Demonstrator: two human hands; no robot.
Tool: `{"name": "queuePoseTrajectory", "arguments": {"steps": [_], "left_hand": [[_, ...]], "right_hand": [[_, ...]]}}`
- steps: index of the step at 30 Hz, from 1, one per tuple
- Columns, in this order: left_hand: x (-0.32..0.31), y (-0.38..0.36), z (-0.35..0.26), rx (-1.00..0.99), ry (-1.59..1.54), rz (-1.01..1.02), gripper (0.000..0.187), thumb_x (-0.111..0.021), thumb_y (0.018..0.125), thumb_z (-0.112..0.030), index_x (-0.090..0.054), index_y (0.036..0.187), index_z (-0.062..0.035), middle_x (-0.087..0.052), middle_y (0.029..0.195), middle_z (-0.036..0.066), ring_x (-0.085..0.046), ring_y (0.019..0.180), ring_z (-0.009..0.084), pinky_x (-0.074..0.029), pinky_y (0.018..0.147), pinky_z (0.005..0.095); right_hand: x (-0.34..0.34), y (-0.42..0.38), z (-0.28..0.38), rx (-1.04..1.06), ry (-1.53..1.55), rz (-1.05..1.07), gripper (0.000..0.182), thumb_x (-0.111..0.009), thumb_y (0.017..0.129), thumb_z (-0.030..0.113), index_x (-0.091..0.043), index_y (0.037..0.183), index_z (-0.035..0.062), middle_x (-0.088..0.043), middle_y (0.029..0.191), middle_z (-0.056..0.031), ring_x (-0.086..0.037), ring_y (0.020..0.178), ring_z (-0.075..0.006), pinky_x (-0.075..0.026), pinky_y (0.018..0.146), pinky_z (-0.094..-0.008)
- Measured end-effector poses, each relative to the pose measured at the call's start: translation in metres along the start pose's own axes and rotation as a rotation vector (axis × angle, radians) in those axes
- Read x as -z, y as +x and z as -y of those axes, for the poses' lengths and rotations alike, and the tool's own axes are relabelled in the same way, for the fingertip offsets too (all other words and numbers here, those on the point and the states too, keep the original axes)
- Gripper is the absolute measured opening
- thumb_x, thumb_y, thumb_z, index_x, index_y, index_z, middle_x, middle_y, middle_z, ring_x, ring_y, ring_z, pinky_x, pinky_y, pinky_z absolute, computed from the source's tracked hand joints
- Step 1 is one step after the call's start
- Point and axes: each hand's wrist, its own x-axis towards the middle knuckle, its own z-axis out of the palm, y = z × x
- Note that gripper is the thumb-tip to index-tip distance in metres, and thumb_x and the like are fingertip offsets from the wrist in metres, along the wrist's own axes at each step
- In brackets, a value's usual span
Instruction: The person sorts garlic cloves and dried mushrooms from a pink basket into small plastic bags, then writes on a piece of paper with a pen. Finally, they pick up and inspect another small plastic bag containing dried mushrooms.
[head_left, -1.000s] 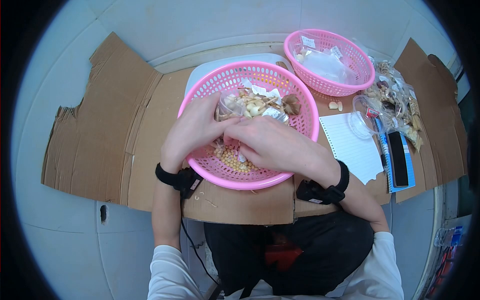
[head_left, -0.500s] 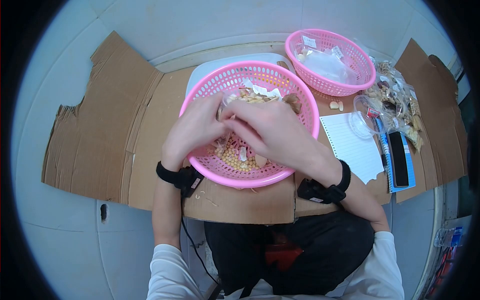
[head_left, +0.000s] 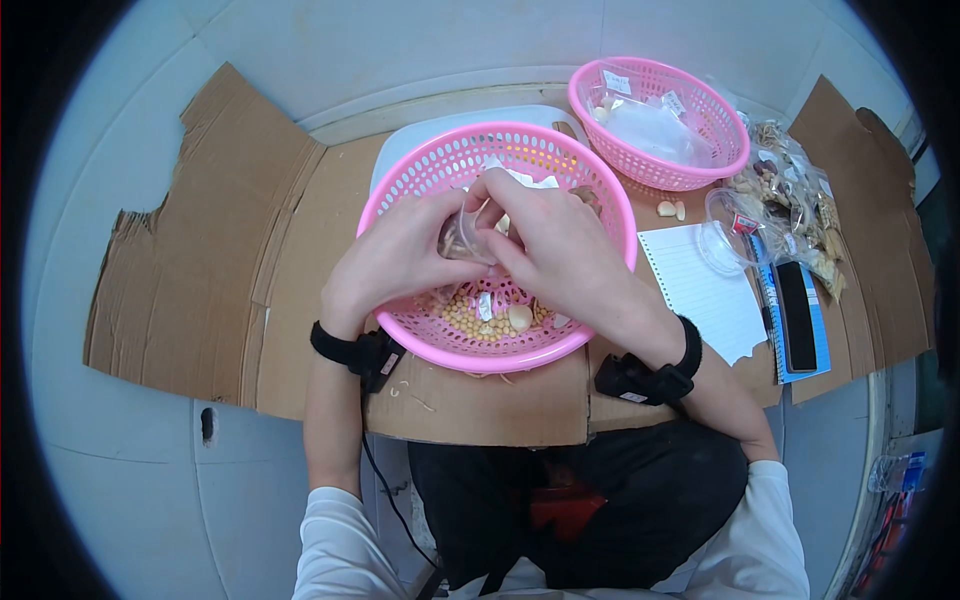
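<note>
Over a pink perforated basket (head_left: 440, 352), my left hand (head_left: 390, 255) is closed around a small clear plastic bag (head_left: 460, 240) with pale pieces inside. My right hand (head_left: 565, 245) has its thumb and fingers pinched at the bag's upper right edge. Below both hands, pale yellow round beans (head_left: 460, 318) lie on the basket floor. Among them are a white paper slip (head_left: 485, 306) and a cream-coloured piece (head_left: 520, 318) that looks like a garlic clove. More white paper and brown dried pieces (head_left: 587, 197) show behind my right hand, partly covered by it.
A second pink basket (head_left: 655, 180) with labelled clear bags stands at the back right. Two pale pieces (head_left: 670, 209), lined paper (head_left: 695, 295), a clear round container (head_left: 722, 245), a phone (head_left: 797, 318) on a blue notebook and filled bags (head_left: 790, 190) lie to the right. Cardboard flaps (head_left: 200, 260) rise at both sides.
My right hand has shifted slightly, its thumb and fingers now farther apart at the bag's edge. More of the bag and the garlic-like piece shows.
</note>
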Motion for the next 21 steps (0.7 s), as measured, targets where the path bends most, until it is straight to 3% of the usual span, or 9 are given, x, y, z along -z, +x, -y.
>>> {"name": "queuePoseTrajectory", "arguments": {"steps": [12, 14, 18, 21], "left_hand": [[0.001, 0.000, -0.005, 0.001, -0.001, 0.009, 0.055, -0.088, 0.076, -0.023, -0.066, 0.120, 0.0013, -0.072, 0.101, 0.024, -0.071, 0.096, 0.0410, -0.053, 0.082, 0.0458], [0.002, -0.001, -0.005, 0.013, 0.017, 0.001, 0.054, -0.087, 0.077, -0.023, -0.066, 0.120, 0.0015, -0.072, 0.101, 0.024, -0.071, 0.096, 0.0407, -0.054, 0.082, 0.0458], [0.003, -0.003, 0.003, 0.130, 0.064, 0.022, 0.051, -0.082, 0.082, -0.023, -0.064, 0.123, 0.0023, -0.071, 0.099, 0.026, -0.071, 0.094, 0.0408, -0.053, 0.081, 0.0464], [-0.001, -0.004, 0.008, 0.070, 0.053, -0.065, 0.049, -0.079, 0.086, -0.024, -0.062, 0.122, 0.0030, -0.070, 0.097, 0.027, -0.070, 0.092, 0.0421, -0.053, 0.079, 0.0476]], "right_hand": [[-0.001, 0.000, 0.001, 0.018, -0.043, 0.020, 0.018, -0.066, 0.093, 0.008, -0.060, 0.108, -0.0012, -0.072, 0.083, -0.0176, -0.072, 0.081, -0.0399, -0.056, 0.071, -0.0492], [-0.006, 0.000, -0.002, 0.083, -0.072, -0.113, 0.019, -0.066, 0.095, 0.010, -0.060, 0.110, -0.0016, -0.072, 0.084, -0.0172, -0.072, 0.081, -0.0399, -0.056, 0.071, -0.0489], [-0.001, 0.002, 0.008, 0.017, -0.016, -0.172, 0.017, -0.067, 0.096, 0.012, -0.062, 0.106, -0.0005, -0.071, 0.085, -0.0170, -0.071, 0.080, -0.0399, -0.056, 0.072, -0.0482], [0.006, 0.001, 0.013, 0.086, 0.051, 0.018, 0.017, -0.068, 0.097, 0.017, -0.066, 0.102, 0.0011, -0.072, 0.086, -0.0173, -0.072, 0.081, -0.0389, -0.057, 0.073, -0.0481]]}}
